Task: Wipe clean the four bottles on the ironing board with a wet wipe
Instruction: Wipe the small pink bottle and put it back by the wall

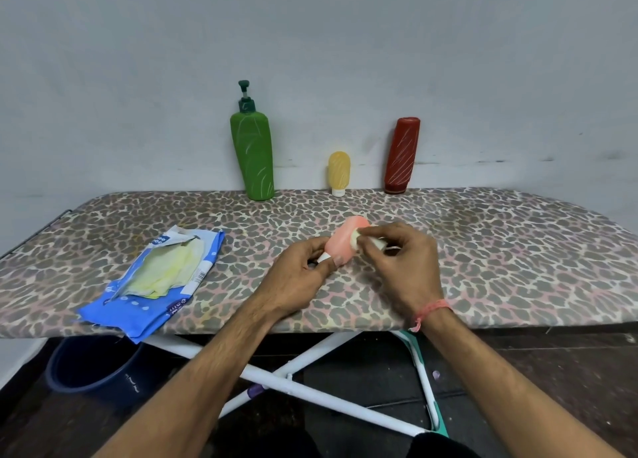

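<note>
The wiping step is in hand, judged from the layout: one of the four bottles, the pink bottle (343, 238), is held just above the ironing board (483, 250) near its middle, tilted with its white cap toward 7 o'clock. Against the wall, the green pump bottle (253, 154) stands at about 11 o'clock from the hands, the small yellow bottle (339, 173) at 12 o'clock and the red bottle (402, 155) at 1 o'clock; white streaks can be seen on the green and red ones, so they appear not yet cleaned.

The left hand (300, 273) is curled narrowly round the cap end of the pink bottle, the thumb laid on its lower body. The right hand (397, 255) is closed in a pinch on a folded wet wipe (359, 242), which is pressed to the upper side of the bottle.

An opened blue wipe pack (155, 280) lies at 9 o'clock.

Next, the bottle would probably need to be turned in the left hand so that unwiped sides are reached, then set down and another bottle taken.
</note>
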